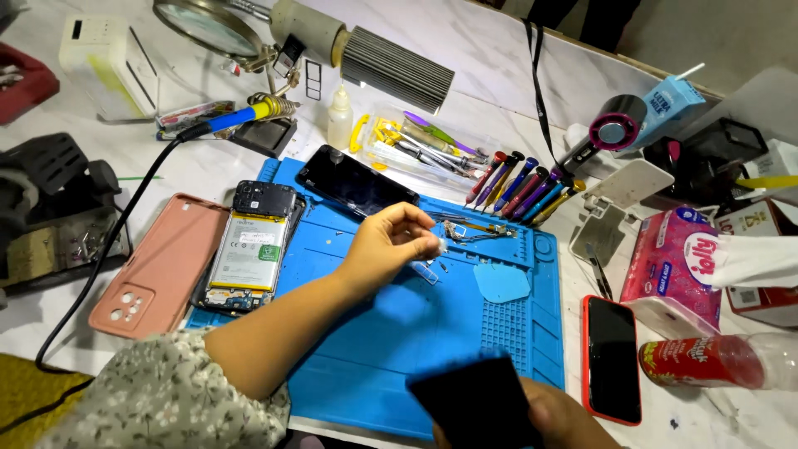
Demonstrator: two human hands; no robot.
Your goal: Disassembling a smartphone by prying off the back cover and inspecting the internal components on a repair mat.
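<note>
My left hand [389, 241] reaches over the blue work mat [391, 333] and pinches a small pale part [438, 244] between its fingertips. Small loose metal parts [465, 230] lie on the mat just beyond it. My right hand [549, 416] is at the bottom edge, holding a dark flat phone panel [478, 403]. An opened phone [248, 249] with its battery showing lies on the mat's left edge. A black phone screen [356, 181] rests at the mat's far side.
A pink phone case [158, 262] lies left of the mat. A row of screwdrivers [524, 187], a soldering iron [237, 116], a magnifier lamp [208, 25], a red-edged phone [612, 357], a tissue pack [677, 266] and a bottle [719, 362] surround it.
</note>
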